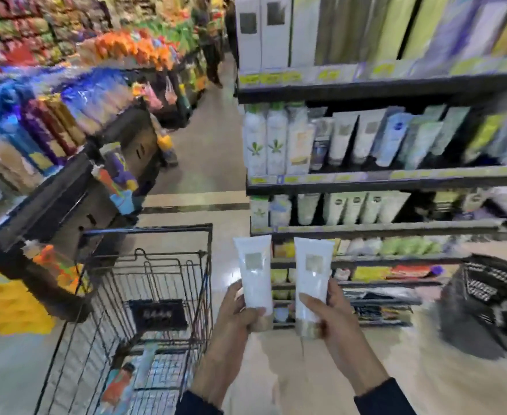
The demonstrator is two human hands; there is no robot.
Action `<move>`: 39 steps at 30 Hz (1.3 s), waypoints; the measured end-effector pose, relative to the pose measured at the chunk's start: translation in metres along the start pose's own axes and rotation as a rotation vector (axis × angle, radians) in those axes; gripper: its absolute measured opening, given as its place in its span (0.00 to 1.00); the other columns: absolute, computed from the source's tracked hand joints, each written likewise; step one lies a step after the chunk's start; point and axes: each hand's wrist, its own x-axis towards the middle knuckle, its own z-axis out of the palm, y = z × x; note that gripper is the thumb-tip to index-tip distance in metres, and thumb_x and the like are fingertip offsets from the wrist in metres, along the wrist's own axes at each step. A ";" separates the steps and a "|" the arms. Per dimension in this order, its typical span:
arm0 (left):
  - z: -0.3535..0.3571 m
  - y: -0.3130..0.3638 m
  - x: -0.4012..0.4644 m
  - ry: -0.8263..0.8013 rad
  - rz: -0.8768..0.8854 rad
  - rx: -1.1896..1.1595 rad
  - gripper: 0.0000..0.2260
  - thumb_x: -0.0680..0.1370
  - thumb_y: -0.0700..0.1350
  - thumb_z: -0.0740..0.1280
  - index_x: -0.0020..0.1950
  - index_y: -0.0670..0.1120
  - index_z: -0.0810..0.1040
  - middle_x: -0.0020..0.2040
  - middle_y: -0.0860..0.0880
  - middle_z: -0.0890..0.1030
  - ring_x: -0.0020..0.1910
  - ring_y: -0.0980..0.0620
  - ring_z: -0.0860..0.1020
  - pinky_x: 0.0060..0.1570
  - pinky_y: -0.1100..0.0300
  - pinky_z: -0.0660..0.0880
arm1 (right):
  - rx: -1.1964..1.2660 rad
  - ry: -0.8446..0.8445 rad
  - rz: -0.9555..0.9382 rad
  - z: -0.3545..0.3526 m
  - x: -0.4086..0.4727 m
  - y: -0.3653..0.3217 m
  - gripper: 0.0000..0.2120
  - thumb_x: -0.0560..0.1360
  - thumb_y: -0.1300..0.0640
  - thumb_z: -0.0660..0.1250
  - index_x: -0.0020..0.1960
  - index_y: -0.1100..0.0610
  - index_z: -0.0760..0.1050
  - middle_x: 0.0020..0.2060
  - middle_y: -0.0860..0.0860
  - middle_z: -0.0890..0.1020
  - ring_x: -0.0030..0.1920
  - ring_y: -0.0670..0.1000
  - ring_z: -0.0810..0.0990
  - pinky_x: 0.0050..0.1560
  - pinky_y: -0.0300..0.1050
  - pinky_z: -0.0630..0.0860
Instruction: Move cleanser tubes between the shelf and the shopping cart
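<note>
Each of my hands holds one white cleanser tube upright, cap end down. My left hand (234,319) grips the left tube (253,271) near its cap. My right hand (327,319) grips the right tube (312,274) the same way. Both tubes hang in the air between the black wire shopping cart (144,283) at lower left and the shelf (375,178) of tubes and bottles on the right. More white tubes (343,139) stand on the middle shelf. The cart holds a few items at its bottom, among them an orange bottle (117,384).
A black plastic basket (485,295) sits on the floor at the right, below the shelves. Dark display stands with colourful goods (75,187) line the left side of the aisle. A person (210,40) stands far down the aisle.
</note>
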 end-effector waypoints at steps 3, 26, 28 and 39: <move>0.043 -0.010 0.003 -0.062 -0.009 0.011 0.28 0.69 0.33 0.71 0.68 0.48 0.75 0.61 0.40 0.84 0.60 0.37 0.81 0.60 0.39 0.77 | 0.008 0.051 -0.051 -0.034 -0.018 -0.020 0.24 0.73 0.66 0.73 0.67 0.53 0.74 0.47 0.50 0.88 0.43 0.53 0.87 0.44 0.49 0.83; 0.291 -0.066 -0.002 -0.113 0.044 0.011 0.33 0.67 0.35 0.74 0.71 0.51 0.73 0.61 0.42 0.84 0.60 0.39 0.82 0.49 0.49 0.80 | -0.077 0.031 -0.126 -0.253 -0.025 -0.121 0.35 0.66 0.54 0.82 0.70 0.47 0.73 0.60 0.50 0.85 0.60 0.52 0.85 0.59 0.54 0.81; 0.293 -0.061 0.007 -0.101 0.065 0.021 0.32 0.67 0.36 0.74 0.70 0.53 0.73 0.61 0.43 0.84 0.60 0.42 0.83 0.47 0.55 0.80 | -0.071 0.014 -0.130 -0.250 -0.009 -0.127 0.35 0.67 0.55 0.83 0.70 0.46 0.73 0.59 0.49 0.86 0.58 0.51 0.85 0.57 0.52 0.81; 0.291 -0.018 0.099 -0.018 0.180 0.071 0.27 0.72 0.37 0.76 0.66 0.57 0.75 0.59 0.49 0.85 0.61 0.44 0.82 0.63 0.42 0.78 | -0.127 -0.057 -0.143 -0.227 0.112 -0.169 0.29 0.69 0.56 0.82 0.66 0.49 0.75 0.57 0.56 0.86 0.58 0.61 0.85 0.63 0.66 0.79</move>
